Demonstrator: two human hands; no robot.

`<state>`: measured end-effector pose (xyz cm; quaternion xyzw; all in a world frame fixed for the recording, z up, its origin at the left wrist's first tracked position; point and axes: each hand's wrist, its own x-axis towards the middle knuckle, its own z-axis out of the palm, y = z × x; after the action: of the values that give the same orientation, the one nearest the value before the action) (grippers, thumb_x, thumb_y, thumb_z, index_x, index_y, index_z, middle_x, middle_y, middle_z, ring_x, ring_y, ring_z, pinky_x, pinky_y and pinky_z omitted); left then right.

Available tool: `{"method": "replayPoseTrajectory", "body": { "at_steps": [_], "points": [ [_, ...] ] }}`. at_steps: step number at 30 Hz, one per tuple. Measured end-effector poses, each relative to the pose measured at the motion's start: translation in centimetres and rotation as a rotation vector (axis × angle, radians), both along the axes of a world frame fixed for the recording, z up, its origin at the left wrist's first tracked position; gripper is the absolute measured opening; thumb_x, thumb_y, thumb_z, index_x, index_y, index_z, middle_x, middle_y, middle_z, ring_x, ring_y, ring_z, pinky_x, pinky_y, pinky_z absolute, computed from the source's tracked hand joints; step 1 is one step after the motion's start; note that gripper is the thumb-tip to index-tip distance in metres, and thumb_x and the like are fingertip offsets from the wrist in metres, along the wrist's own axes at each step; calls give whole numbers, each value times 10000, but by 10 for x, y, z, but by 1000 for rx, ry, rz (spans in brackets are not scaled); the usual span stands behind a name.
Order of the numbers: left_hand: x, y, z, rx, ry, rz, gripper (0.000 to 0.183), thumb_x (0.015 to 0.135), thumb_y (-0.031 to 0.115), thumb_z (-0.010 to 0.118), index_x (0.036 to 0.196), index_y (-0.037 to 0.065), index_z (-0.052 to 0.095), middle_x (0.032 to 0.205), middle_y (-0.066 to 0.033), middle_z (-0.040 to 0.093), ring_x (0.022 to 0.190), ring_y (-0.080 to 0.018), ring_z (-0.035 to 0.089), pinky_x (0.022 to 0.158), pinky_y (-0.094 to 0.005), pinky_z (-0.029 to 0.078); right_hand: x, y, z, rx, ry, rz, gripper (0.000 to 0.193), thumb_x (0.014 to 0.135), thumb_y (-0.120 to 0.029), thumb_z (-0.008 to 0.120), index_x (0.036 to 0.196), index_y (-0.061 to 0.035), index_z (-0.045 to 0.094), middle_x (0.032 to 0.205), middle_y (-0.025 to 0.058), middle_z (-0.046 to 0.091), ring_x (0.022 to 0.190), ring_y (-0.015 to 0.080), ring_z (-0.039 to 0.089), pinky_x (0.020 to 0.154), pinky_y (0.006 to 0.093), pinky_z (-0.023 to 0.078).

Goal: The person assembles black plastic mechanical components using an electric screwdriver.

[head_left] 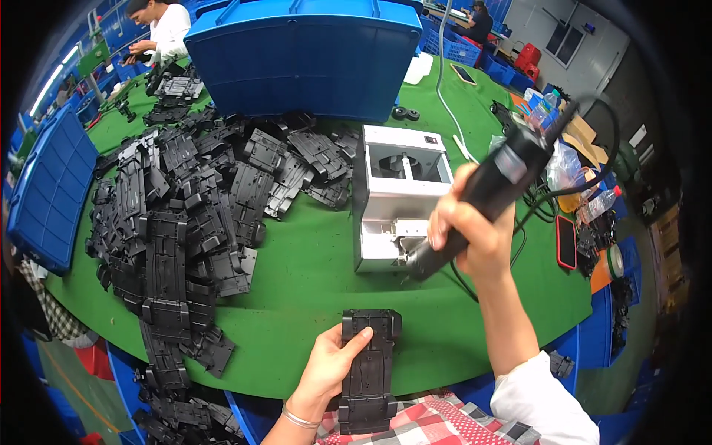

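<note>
My left hand is closed around the edge of a black plastic toy-car chassis, thumb on its upper face, at the near edge of the table. My right hand grips a black electric screwdriver, tilted with its lower end down to the left. That end is beside the front of a white screw feeder with an open top window; whether they touch I cannot tell. A cable runs from the screwdriver's upper end toward the right.
A large heap of black chassis parts covers the left of the green table. A blue bin stands behind it, another blue bin at far left. A red-edged phone and bottles lie right. A person works far left.
</note>
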<state>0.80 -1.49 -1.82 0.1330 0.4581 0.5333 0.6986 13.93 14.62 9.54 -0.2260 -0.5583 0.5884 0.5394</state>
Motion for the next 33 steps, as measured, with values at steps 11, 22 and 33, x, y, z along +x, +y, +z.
{"method": "replayPoseTrajectory", "body": {
  "at_steps": [11, 22, 33],
  "points": [
    [3, -2, 6, 42, 51, 13, 255, 856, 82, 593, 1064, -61, 560, 1000, -84, 611, 882, -118, 556, 801, -261, 454, 13, -65, -24, 12, 161, 135, 306, 737, 56, 542, 935, -52, 336, 582, 82, 462, 442, 188, 486, 433, 329, 439],
    [9, -7, 4, 120, 114, -66, 259, 854, 78, 591, 1068, -64, 557, 951, -74, 624, 836, -94, 557, 775, -239, 455, 21, -74, -28, 222, -55, 244, 311, 727, 45, 597, 889, -64, 355, 549, 78, 501, 443, 197, 533, 434, 326, 465],
    [11, -7, 14, 7, -53, -113, 244, 880, 82, 532, 1045, -99, 538, 926, -176, 633, 782, -260, 653, 682, -343, 553, 12, -12, -10, 428, 24, -239, 302, 755, 118, 539, 990, -14, 401, 676, 73, 535, 528, 148, 552, 507, 279, 485]
  ]
}}
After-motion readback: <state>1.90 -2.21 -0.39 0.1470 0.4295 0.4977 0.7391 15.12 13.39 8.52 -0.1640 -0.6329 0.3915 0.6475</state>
